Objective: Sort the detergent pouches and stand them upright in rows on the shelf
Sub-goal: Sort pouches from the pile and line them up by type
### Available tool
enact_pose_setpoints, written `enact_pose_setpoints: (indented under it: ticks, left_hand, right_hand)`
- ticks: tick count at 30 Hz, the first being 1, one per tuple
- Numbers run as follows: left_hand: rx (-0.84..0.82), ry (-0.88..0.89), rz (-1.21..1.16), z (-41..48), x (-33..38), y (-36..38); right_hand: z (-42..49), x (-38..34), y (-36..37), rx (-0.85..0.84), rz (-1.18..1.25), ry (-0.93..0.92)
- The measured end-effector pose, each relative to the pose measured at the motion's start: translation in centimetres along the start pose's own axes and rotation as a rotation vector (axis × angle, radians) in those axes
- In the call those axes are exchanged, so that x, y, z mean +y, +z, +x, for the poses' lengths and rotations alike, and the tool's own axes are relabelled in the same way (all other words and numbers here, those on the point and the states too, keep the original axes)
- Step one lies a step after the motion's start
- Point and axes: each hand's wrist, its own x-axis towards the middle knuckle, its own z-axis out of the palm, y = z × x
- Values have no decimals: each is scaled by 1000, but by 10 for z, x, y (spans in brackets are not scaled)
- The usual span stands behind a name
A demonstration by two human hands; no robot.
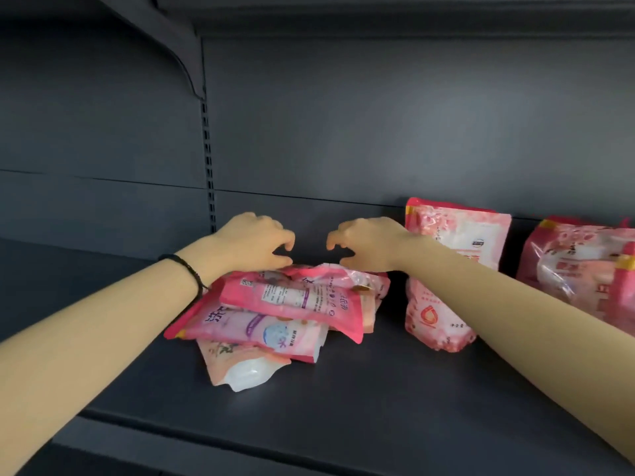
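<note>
The left hand (254, 242) and right hand (367, 243) hover half-curled, thumbs apart from fingers, gripping nothing. Just beneath them lies the far end of the pile of pouches (292, 304), flat at the middle of the shelf (360, 400), its top pouch lengthwise left-right. Both hands look equally near. A standing pouch (453, 269) leans toward the back edge, right.

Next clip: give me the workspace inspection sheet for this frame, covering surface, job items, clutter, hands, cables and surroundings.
Surface: dark shelf.
Job's things: pile of pink pouches lying flat and overlapping mid-shelf; upright pouch to its right by the back panel; second pouch at the right edge, cut off.
Clutter: nothing seen.
Hands: left hand and right hand above the pile's rear, fingers bent, holding nothing; contact unclear.
Cables: nothing seen.
Surroundings: back panel, slotted upright, black wristband.
</note>
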Motion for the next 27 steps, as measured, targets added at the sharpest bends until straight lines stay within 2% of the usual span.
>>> enact_pose_setpoints:
  ticks: [3, 8, 11, 15, 18, 21, 24, 27]
  left_hand:
    - [-7, 63, 34, 1, -21, 19]
    - [-29, 98, -108, 6, -36, 43]
    - [-35, 68, -273, 10, -45, 54]
    - [-52, 5, -563, 15, -64, 63]
    - [64, -111, -890, 25, -69, 66]
    - [143, -307, -1290, 37, -62, 64]
    - [41, -407, -1515, 49, -51, 61]
    - [-21, -403, -1641, 60, -37, 57]
  right_hand:
    - [23, -7, 15, -42, -20, -4]
    - [45, -27, 41, -26, 107, -35]
    - [54, -35, 53, 122, 165, 21]
    - [60, -22, 52, 325, 262, 295]
    - [60, -3, 42, 475, 445, 467]
    - [56, 17, 36, 638, 599, 550]
    - [51, 26, 36, 757, 754, 612]
    - [49, 27, 29, 867, 903, 631]
